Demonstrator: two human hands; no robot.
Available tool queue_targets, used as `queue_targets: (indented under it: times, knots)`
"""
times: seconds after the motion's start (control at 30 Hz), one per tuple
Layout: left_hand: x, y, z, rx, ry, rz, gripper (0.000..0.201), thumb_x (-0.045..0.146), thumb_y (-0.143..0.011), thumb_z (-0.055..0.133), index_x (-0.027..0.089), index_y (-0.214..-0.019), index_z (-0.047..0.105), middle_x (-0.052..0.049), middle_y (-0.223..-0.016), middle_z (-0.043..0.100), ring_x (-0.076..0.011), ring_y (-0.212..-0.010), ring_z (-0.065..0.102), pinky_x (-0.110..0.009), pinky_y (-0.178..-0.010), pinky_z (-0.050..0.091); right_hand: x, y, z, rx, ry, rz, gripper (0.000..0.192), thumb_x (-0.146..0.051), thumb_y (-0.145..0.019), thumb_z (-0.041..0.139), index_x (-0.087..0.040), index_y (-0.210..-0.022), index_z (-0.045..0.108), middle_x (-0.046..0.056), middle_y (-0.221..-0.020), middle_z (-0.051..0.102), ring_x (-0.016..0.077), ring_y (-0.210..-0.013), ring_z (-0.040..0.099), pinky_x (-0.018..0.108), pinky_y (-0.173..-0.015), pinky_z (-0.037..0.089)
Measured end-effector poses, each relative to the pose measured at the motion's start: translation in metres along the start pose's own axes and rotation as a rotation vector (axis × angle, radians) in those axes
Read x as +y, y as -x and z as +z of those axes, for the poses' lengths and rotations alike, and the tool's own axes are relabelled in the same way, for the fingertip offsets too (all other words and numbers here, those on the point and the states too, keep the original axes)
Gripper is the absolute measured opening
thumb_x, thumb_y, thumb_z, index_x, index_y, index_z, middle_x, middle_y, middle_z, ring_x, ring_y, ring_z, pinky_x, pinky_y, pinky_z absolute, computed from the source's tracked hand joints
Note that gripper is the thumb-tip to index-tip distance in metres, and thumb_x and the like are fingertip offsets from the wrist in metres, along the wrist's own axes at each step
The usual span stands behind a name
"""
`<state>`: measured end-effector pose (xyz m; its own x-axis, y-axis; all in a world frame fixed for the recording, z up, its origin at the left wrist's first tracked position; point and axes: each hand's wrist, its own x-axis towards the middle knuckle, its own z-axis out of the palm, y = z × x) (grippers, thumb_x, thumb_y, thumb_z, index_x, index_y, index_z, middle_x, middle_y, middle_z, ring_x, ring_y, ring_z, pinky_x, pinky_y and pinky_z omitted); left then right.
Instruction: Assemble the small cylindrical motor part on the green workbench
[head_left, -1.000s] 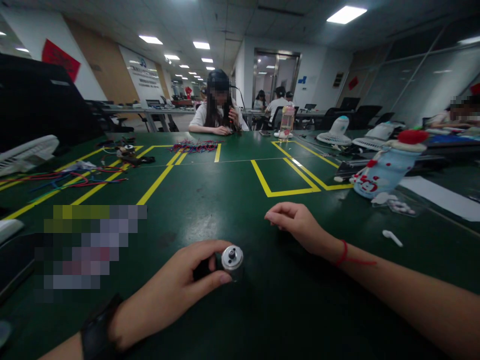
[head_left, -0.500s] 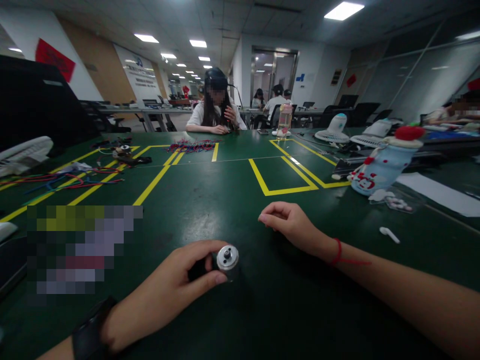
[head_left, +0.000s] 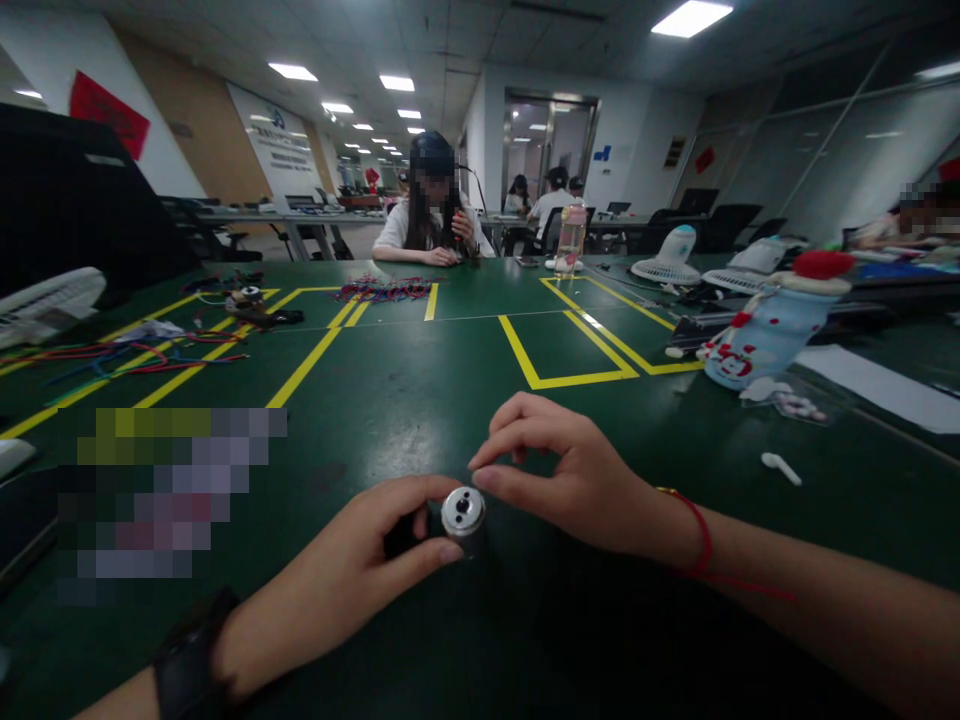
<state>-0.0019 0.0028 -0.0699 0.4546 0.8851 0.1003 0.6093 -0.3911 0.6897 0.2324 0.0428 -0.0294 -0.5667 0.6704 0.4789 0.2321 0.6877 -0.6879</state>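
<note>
My left hand (head_left: 337, 585) grips a small motor (head_left: 461, 512) with a silver round face and a dark body, holding it upright on the green table (head_left: 465, 390). A black watch band sits on that wrist. My right hand (head_left: 574, 470), with a red string at the wrist, hovers just right of the motor with thumb and forefinger pinched close above its silver face. Whether something tiny sits between those fingertips cannot be told.
A blue-and-white bottle cover with a red cap (head_left: 772, 320) lies at the right, a small white piece (head_left: 780, 466) near it. Coloured wires (head_left: 142, 360) lie at the left, another bundle (head_left: 386, 290) further back. A person (head_left: 435, 215) sits across the table. White fans (head_left: 671, 260) stand behind.
My right hand has moved left and toward me, from resting on the table to just beside the motor, its fingers now pinched. The left hand holds the motor as before.
</note>
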Motion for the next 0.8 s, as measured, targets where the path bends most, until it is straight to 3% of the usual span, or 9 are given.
queue_targets:
  times: [0.2,0.3,0.43,0.63,0.8]
  knots:
    - [-0.009,-0.002,0.003,-0.038,0.013,-0.028,0.031,0.034,-0.091,0.061,0.031,-0.121,0.057,0.000,-0.115,0.066,-0.0218,-0.097,0.063,-0.032,-0.081,0.052,0.040,0.019,-0.009,-0.355,0.137,0.029,0.015,-0.032,-0.080,0.073,-0.022,-0.090,0.075,0.004,-0.097,0.061,0.0157,-0.089,0.057,0.030,-0.081,0.045]
    - [-0.013,-0.010,0.012,-0.009,-0.009,-0.027,0.033,0.033,-0.090,0.062,0.031,-0.122,0.058,-0.001,-0.115,0.067,-0.0228,-0.098,0.063,-0.032,-0.079,0.053,0.058,0.026,-0.011,-0.410,0.173,0.013,0.017,-0.033,-0.079,0.074,-0.023,-0.092,0.076,0.004,-0.101,0.062,0.0171,-0.093,0.056,0.033,-0.085,0.044]
    - [-0.016,-0.017,0.018,-0.008,-0.020,-0.016,0.033,0.034,-0.089,0.062,0.031,-0.122,0.060,-0.001,-0.113,0.068,-0.0222,-0.096,0.064,-0.031,-0.077,0.054,0.069,0.027,-0.018,-0.350,0.021,0.088,0.027,-0.036,-0.079,0.073,-0.021,-0.101,0.074,0.005,-0.103,0.062,0.0162,-0.090,0.057,0.031,-0.080,0.046]
    - [-0.019,-0.014,0.021,-0.020,-0.017,-0.030,0.033,0.034,-0.090,0.062,0.032,-0.123,0.057,-0.001,-0.117,0.066,-0.0229,-0.100,0.063,-0.032,-0.079,0.053,0.081,0.024,-0.022,-0.021,-0.329,0.407,0.022,-0.035,-0.084,0.065,-0.014,-0.091,0.071,0.002,-0.083,0.064,0.0100,-0.068,0.054,0.024,-0.061,0.042]
    - [-0.013,-0.009,0.017,-0.026,-0.018,-0.044,0.033,0.036,-0.090,0.061,0.031,-0.123,0.057,-0.001,-0.116,0.066,-0.0235,-0.100,0.062,-0.033,-0.079,0.053,0.080,0.022,-0.019,-0.017,-0.376,0.426,0.019,-0.032,-0.081,0.068,-0.014,-0.085,0.071,0.001,-0.074,0.063,0.0092,-0.063,0.052,0.023,-0.058,0.041]
